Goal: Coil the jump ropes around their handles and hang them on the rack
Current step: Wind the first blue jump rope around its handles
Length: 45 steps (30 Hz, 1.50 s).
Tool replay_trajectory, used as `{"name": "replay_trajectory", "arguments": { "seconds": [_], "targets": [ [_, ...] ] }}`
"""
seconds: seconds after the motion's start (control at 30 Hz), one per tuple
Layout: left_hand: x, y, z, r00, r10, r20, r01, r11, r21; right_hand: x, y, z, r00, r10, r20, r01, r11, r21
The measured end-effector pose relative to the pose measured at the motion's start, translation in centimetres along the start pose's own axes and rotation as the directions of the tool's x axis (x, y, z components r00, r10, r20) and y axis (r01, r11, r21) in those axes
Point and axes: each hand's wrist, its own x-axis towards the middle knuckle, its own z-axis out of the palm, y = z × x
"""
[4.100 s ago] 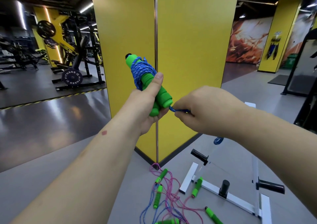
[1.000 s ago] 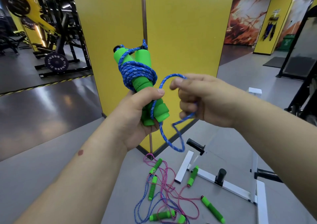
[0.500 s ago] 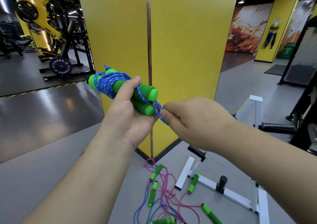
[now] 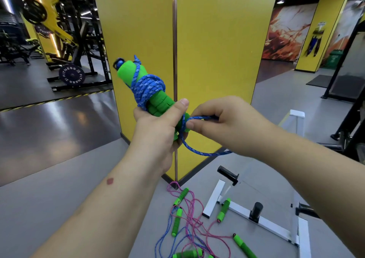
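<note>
You have the pair of green foam handles (image 4: 152, 91) held together and tilted up and to the left, in front of the corner of the yellow pillar (image 4: 217, 50). The blue rope (image 4: 147, 87) is coiled around their middle in several tight turns, with one strand running up toward the top end. Your left hand (image 4: 158, 131) grips the lower part of the handles, thumb laid along the front and fingers curled behind. From the bottom end of the handles a free stretch of the same rope loops down and to the right, then passes behind your right forearm. Your right hand (image 4: 223, 123) pinches that rope between thumb and fingers just beside the handles' lower end, nearly touching your left thumb.

Below your hands, on the grey floor (image 4: 49, 208), lies a tangle of loose jump ropes (image 4: 189, 224), pink and blue cords mixed, with several green handles scattered among them. One of those handles leans on the white metal frame (image 4: 262, 222) just to the right, which carries short black pegs. Farther off to the left stands a weight rack (image 4: 79, 46) with a black plate (image 4: 72, 74).
</note>
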Motion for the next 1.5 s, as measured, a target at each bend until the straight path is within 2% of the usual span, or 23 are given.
{"name": "replay_trajectory", "arguments": {
  "seconds": [0.1, 0.23, 0.33, 0.47, 0.67, 0.7, 0.77, 0.83, 0.87, 0.97, 1.1, 1.17, 1.27, 1.33, 1.43, 1.5],
  "targets": [
    [0.2, 0.2, -0.7, 0.996, -0.077, 0.054, 0.069, 0.989, 0.134, 0.5, 0.7, -0.5, 0.991, 0.129, -0.021, -0.122, 0.971, 0.206],
    [0.0, 0.3, -1.1, 0.962, -0.215, 0.167, 0.175, 0.959, 0.224, 1.1, 1.7, -1.2, 0.987, 0.162, 0.009, -0.159, 0.957, 0.244],
    [-0.4, 0.9, -1.4, 0.897, -0.331, 0.293, 0.269, 0.935, 0.232, 1.4, 2.2, -1.2, 0.987, 0.16, 0.02, -0.158, 0.937, 0.31],
    [-0.8, 1.5, -1.5, 0.768, -0.427, 0.477, 0.473, 0.881, 0.029, 1.7, 3.0, -0.6, 0.967, 0.249, 0.048, -0.235, 0.811, 0.536],
    [-0.4, 1.6, -1.3, 0.647, -0.436, 0.625, 0.693, 0.679, -0.243, 1.3, 2.8, 1.3, 0.924, 0.367, 0.107, -0.365, 0.763, 0.533],
    [-0.4, 1.6, -1.2, 0.648, -0.44, 0.622, 0.702, 0.661, -0.265, 1.2, 2.5, 1.5, 0.918, 0.38, 0.115, -0.383, 0.771, 0.509],
    [-0.3, 1.5, -0.8, 0.703, -0.445, 0.554, 0.672, 0.669, -0.316, 1.1, 1.8, 1.6, 0.916, 0.398, 0.05, -0.389, 0.85, 0.354],
    [-0.1, 1.5, -0.5, 0.79, -0.439, 0.428, 0.599, 0.703, -0.384, 0.8, 1.2, 1.9, 0.941, 0.336, -0.04, -0.335, 0.942, 0.033],
    [0.1, 1.4, -0.3, 0.828, -0.436, 0.354, 0.556, 0.723, -0.41, 0.6, 0.8, 2.0, 0.956, 0.288, -0.046, -0.292, 0.948, -0.127],
    [0.0, 1.8, 0.2, 0.866, -0.454, 0.212, 0.5, 0.751, -0.431, 0.1, -0.5, 2.2, 0.98, 0.199, 0.011, -0.175, 0.884, -0.434],
    [-0.4, 1.8, 0.7, 0.88, -0.435, 0.19, 0.473, 0.764, -0.439, 0.0, -1.3, 1.2, 0.989, 0.1, 0.108, -0.017, 0.81, -0.586],
    [-0.6, 1.6, 0.8, 0.898, -0.403, 0.179, 0.439, 0.787, -0.433, -0.2, -1.5, 1.1, 0.989, 0.029, 0.145, 0.065, 0.795, -0.603],
    [-0.5, 1.1, 0.7, 0.942, -0.317, 0.106, 0.333, 0.865, -0.374, -0.5, -1.8, 1.1, 0.989, -0.101, 0.113, 0.148, 0.785, -0.601],
    [-0.3, 0.7, 0.6, 0.975, -0.219, 0.049, 0.221, 0.901, -0.374, -0.5, -1.6, 1.1, 0.989, -0.128, 0.079, 0.15, 0.841, -0.52],
    [-0.2, 0.3, 0.5, 0.993, -0.072, -0.089, 0.048, 0.968, -0.246, -0.6, -1.3, 1.0, 1.0, -0.008, 0.011, 0.009, 0.988, -0.154],
    [-0.3, 0.3, 0.6, 0.994, -0.023, -0.108, 0.008, 0.99, -0.138, -0.4, -1.5, 0.8, 0.995, 0.095, 0.012, -0.096, 0.986, 0.139]
  ]
}}
